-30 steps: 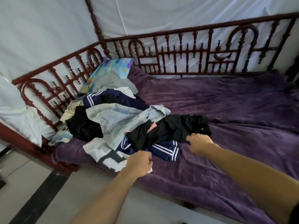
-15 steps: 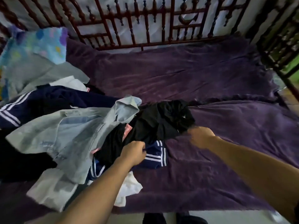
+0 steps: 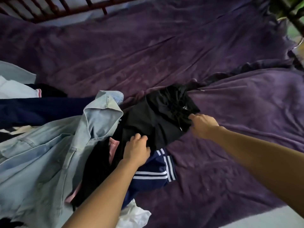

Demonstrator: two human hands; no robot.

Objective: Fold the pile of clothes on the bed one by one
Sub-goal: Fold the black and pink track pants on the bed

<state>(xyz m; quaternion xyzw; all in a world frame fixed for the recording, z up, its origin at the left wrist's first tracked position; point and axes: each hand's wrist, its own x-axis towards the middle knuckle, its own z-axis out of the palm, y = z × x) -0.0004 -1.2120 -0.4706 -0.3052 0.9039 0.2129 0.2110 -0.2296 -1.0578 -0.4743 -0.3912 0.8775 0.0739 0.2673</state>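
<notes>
Head view: black garment (image 3: pixel 154 122) label unreadable.

The single head-worn camera looks steeply down and forward, close over the purple bedspread (image 3: pixel 164 51) that fills most of the frame. The bed rail (image 3: pixel 65 7) crosses the upper left, and both forearms enter from the bottom edge.

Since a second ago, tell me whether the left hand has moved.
Yes. The left hand has gone from the pile's near edge, by the white cloth, up past the striped navy garment onto the black garment.
</notes>
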